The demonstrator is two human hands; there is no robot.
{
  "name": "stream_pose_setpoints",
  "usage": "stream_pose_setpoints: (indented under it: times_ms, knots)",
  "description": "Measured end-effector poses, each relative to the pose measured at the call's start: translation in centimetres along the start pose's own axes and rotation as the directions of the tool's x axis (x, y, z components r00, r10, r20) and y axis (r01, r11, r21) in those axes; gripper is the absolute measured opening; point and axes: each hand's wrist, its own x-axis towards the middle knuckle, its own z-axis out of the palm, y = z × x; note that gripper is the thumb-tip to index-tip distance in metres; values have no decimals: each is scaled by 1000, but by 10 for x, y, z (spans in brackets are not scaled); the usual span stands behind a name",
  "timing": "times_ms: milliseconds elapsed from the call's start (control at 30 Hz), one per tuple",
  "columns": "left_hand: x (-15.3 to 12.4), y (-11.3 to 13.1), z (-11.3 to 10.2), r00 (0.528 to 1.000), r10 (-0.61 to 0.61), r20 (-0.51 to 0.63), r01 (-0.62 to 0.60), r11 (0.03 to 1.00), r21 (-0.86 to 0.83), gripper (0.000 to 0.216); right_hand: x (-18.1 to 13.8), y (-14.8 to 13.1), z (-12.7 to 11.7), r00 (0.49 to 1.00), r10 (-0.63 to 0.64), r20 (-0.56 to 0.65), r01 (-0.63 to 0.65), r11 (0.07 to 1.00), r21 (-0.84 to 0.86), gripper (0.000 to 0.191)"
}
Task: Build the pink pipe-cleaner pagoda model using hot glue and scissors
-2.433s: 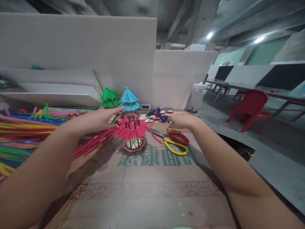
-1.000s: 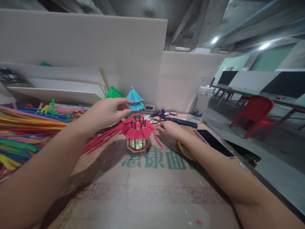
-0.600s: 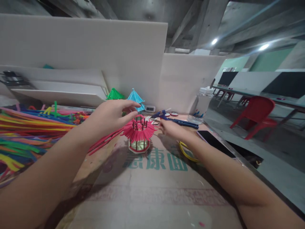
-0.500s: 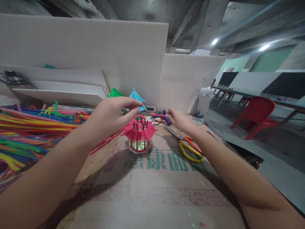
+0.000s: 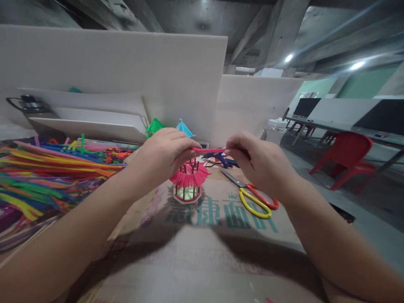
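A short pink pipe cleaner [image 5: 209, 150] stretches level between my two hands. My left hand [image 5: 167, 152] pinches its left end, and my right hand [image 5: 257, 158] pinches the right end. Behind and below them stands a small pink pavilion model [image 5: 189, 179] with dark posts, a fringed roof and an eight-sided white base; its top is partly hidden by my left hand. Scissors [image 5: 252, 195] with one yellow and one orange handle lie on the cardboard [image 5: 202, 252], below my right hand.
Colourful pipe cleaners [image 5: 47, 172] are heaped at the left. Green [image 5: 154, 126] and light blue [image 5: 184, 127] pointed roofs stand behind my left hand. A blue glue gun [image 5: 219, 158] lies behind the pipe cleaner. White boards [image 5: 126, 75] wall the back; a red chair [image 5: 347, 155] stands beyond.
My right hand has brought the pink pipe cleaner left and nearer. My left hand, open before, has closed on its other end. The view has shifted slightly.
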Motion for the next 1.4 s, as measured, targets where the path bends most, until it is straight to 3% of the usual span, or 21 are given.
stream_pose_setpoints:
  times_ms: [167, 267, 467, 567, 700, 900, 1400]
  knots:
    - [0, 3, -6, 993, -104, 48, 106, 993, -46, 49, 2, 8, -3, 999, -4, -33, 1, 997, -72, 16]
    - [-1, 9, -4, 993, -114, 16, 114, 994, -2, 45, 1, 6, -2, 999, -31, -34, 29, 998, -57, 16]
    - [-3, 22, 11, 983, 163, -79, -151, 978, 142, 39, -3, -11, 11, 988, -134, 71, 135, 991, -9, 25]
    - [-3, 24, 14, 966, 235, -104, -220, 966, 138, 36, -6, -15, 18, 977, -203, 60, 205, 978, -43, 27]
    - [-3, 20, 12, 973, 185, -136, -170, 979, 113, 34, -8, -14, 19, 974, -222, 31, 225, 967, -120, 27]
    - [-3, 15, 10, 990, 119, -77, -108, 985, 131, 42, -7, -11, 18, 983, -176, 57, 184, 965, -189, 27]
    - [-4, 10, -1, 997, -65, -28, 68, 990, 125, 46, -5, -6, 8, 983, -168, -75, 153, 973, -172, 32]
